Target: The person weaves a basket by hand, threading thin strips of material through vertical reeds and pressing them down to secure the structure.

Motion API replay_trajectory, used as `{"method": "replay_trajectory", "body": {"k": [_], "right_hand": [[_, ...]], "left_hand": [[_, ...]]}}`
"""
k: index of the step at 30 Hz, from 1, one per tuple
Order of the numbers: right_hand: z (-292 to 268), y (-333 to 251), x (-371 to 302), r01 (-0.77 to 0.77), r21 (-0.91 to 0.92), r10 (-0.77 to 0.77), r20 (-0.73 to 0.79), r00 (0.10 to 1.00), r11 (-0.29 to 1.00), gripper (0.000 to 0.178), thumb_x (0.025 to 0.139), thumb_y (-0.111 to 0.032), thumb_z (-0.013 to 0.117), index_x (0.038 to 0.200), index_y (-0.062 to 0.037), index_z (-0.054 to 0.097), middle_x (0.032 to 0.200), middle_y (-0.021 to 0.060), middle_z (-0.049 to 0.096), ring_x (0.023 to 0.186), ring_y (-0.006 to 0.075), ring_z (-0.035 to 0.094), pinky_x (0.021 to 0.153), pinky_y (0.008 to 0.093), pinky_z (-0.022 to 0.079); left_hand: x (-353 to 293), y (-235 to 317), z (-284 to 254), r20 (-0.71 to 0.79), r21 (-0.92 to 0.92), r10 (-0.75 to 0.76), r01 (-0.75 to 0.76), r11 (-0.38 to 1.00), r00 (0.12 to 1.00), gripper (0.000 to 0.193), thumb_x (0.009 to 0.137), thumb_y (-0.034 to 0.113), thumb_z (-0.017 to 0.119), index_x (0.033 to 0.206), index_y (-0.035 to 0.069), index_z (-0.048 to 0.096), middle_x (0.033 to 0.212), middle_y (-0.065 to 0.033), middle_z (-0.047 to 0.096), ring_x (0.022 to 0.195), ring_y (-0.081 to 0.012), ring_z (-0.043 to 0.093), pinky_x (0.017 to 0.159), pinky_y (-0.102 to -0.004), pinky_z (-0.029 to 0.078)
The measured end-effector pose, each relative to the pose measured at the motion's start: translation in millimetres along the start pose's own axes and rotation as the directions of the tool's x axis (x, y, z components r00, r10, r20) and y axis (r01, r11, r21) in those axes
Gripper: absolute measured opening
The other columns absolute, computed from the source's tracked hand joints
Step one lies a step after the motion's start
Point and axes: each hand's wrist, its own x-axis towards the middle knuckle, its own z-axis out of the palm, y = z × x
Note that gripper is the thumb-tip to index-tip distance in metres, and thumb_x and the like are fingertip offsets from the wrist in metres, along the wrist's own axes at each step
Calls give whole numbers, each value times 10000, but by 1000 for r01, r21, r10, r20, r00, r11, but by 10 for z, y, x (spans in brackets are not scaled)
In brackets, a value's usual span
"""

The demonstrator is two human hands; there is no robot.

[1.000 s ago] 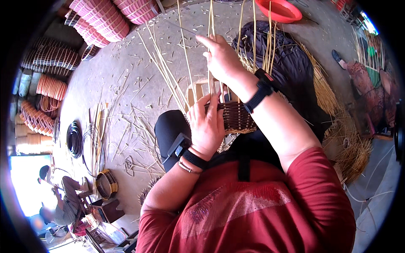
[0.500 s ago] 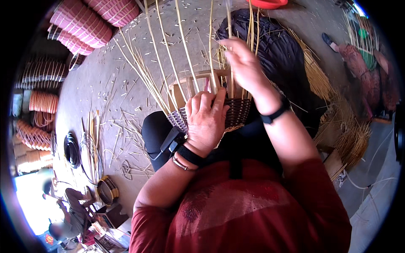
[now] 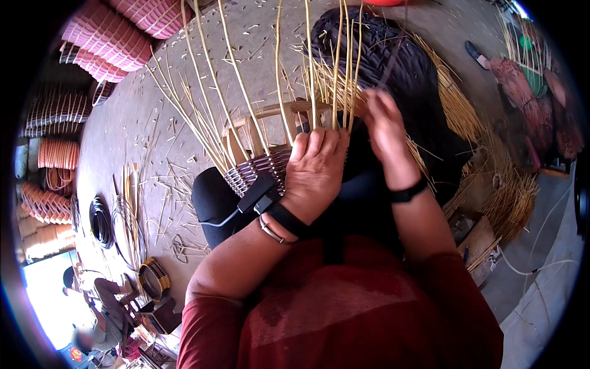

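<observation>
A half-woven basket [image 3: 246, 173] rests on my lap, its dark strands woven low around several tall pale upright stakes [image 3: 235, 67]. A wooden frame [image 3: 270, 112] shows inside the stakes. My left hand [image 3: 316, 169] is closed over the basket's near wall, its fingertips at the woven edge by the stakes, and hides much of the weave. Right of the stakes, my right hand [image 3: 387, 132] is raised and smeared by motion. A thin dark weaving strand [image 3: 396, 52], blurred, runs up from its bent fingers, which seem closed on it.
Dark cloth [image 3: 369, 49] lies ahead on the right, beside bundles of pale sticks [image 3: 458, 101]. Cut scraps litter the floor. Stacked pink baskets [image 3: 104, 37] stand far left, with a black coil [image 3: 100, 221] nearer. Other people sit at the lower left and far right.
My right hand has moved right and down, away from the stakes. My left hand has shifted right along the basket. The basket has turned or shifted slightly left in view.
</observation>
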Motion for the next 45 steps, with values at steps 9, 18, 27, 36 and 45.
{"method": "replay_trajectory", "body": {"k": [9,18,27,36,45], "right_hand": [[219,-56,-24,-22,55,27,-86,996,998,551,987,-134,673,1474,-48,429,1015,41,664,767,162,630,708,291,530],[817,-980,-753,-171,301,25,432,902,938,306,1096,-245,510,1204,19,620,684,-79,395,559,35,341,523,225,309],[1280,46,-634,-435,113,334,481,811,893,269,1095,-171,474,1285,-25,596,728,-42,421,629,89,408,718,327,476],[1410,3,-339,-87,-288,195,372,907,954,218,1099,-172,521,1235,-39,628,1067,55,692,1034,148,680,928,304,547],[1619,135,-158,181,-355,-59,328,943,917,566,1032,-58,585,1548,-33,354,1220,225,663,1052,295,711,931,413,602]], "left_hand": [[78,-76,144,-77,-55,7,-11,998,997,229,854,293,709,983,104,701,1081,-65,580,1106,-258,536,951,-437,453],[152,-563,-223,-15,113,-223,223,968,975,293,956,388,645,981,126,772,1079,-72,688,1060,-268,637,879,-465,490],[-1276,-1547,201,-139,-505,-760,615,606,635,260,814,331,843,719,135,699,755,-7,562,807,-213,566,822,-418,376],[-1163,-703,-96,-160,-120,-464,450,885,871,581,895,417,723,1439,255,598,1302,-100,585,1470,-345,387,1183,-585,177],[-968,-643,-135,-73,-103,-506,498,861,860,598,867,489,745,1350,160,615,1426,-181,485,1502,-402,296,1179,-659,122]]}}
